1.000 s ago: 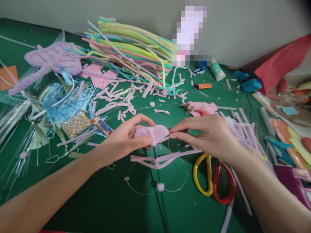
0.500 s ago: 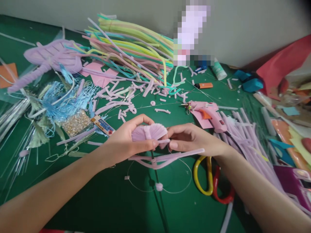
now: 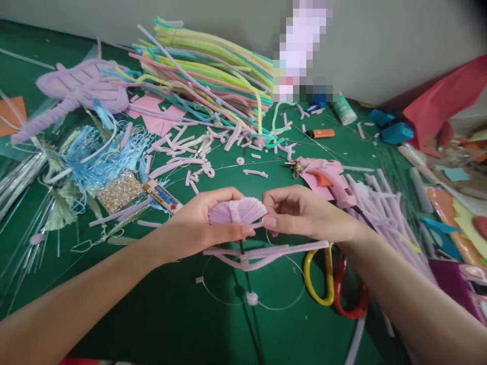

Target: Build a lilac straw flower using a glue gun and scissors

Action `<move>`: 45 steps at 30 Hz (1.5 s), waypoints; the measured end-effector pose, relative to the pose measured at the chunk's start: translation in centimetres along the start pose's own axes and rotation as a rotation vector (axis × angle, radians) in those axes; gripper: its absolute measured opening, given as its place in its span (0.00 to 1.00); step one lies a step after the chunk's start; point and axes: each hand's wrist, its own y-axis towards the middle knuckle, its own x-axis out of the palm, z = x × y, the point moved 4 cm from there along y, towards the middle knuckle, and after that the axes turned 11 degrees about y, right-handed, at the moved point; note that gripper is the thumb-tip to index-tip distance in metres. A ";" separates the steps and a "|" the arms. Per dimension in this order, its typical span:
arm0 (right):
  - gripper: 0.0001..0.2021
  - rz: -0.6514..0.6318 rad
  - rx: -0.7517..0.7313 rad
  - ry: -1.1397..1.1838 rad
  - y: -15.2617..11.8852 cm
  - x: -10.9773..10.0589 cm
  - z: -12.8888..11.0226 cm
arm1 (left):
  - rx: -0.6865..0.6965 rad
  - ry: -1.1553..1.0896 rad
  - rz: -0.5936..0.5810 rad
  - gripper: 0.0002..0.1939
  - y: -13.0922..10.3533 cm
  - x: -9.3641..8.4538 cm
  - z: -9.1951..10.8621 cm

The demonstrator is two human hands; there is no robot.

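A rounded, ribbed lilac piece (image 3: 249, 210) made of fuzzy stems is at the centre, on a thin dark stick (image 3: 248, 281). My left hand (image 3: 207, 218) pinches it from the left, thumb across its lower edge. At its right edge my right hand (image 3: 300, 213) has thumb and forefinger closed on the tip of a lilac strip. Below the hands, curved lilac stems (image 3: 262, 256) cross the stick. A small lilac bead (image 3: 251, 298) sits lower on the stick, with a thin wire loop (image 3: 291, 304) around it.
A pink glue gun (image 3: 331, 177) lies right of centre, above yellow and red scissor handles (image 3: 319, 279). Cut lilac bits, an orange lighter (image 3: 321, 133) and bundled coloured stems (image 3: 205, 66) lie behind. Blue tassels (image 3: 95, 157) and a golden bead bag (image 3: 119, 191) lie left.
The lilac piece and the stems on the stick have shifted slightly right and down. My right thumb and forefinger are now closer to the piece's edge, with less strip showing between the hands.
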 end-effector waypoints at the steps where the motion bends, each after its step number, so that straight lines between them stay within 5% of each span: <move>1: 0.18 0.025 -0.023 -0.018 0.0 0.0 -0.2 | -0.001 0.013 -0.001 0.11 0.0 -0.1 0.0; 6: 0.14 0.137 -0.166 -0.116 -0.4 -0.4 -1.1 | 0.004 0.074 -0.083 0.13 0.1 -0.3 0.1; 10: 0.10 0.171 -0.170 -0.100 -0.7 -0.6 -1.2 | 0.015 0.005 -0.007 0.12 -0.1 -0.2 0.1; 16: 0.14 0.120 -0.088 0.064 -0.5 -0.1 -0.2 | -0.036 0.032 0.012 0.14 0.0 -0.4 -0.2; 26: 0.11 -0.028 -0.045 0.547 0.1 1.5 1.8 | -0.024 0.042 -0.115 0.12 -0.1 -0.7 0.2; 31: 0.10 -0.022 -0.030 0.644 0.3 2.3 1.9 | 0.082 0.116 0.022 0.08 -0.1 -1.4 1.1; 42: 0.09 0.108 -0.146 0.288 0.0 1.3 -0.1 | 0.206 0.206 0.163 0.09 -0.3 -1.4 1.7; 45: 0.10 0.127 -0.169 0.221 0.1 1.4 -0.8 | 0.232 0.203 0.087 0.06 -0.2 -1.6 1.9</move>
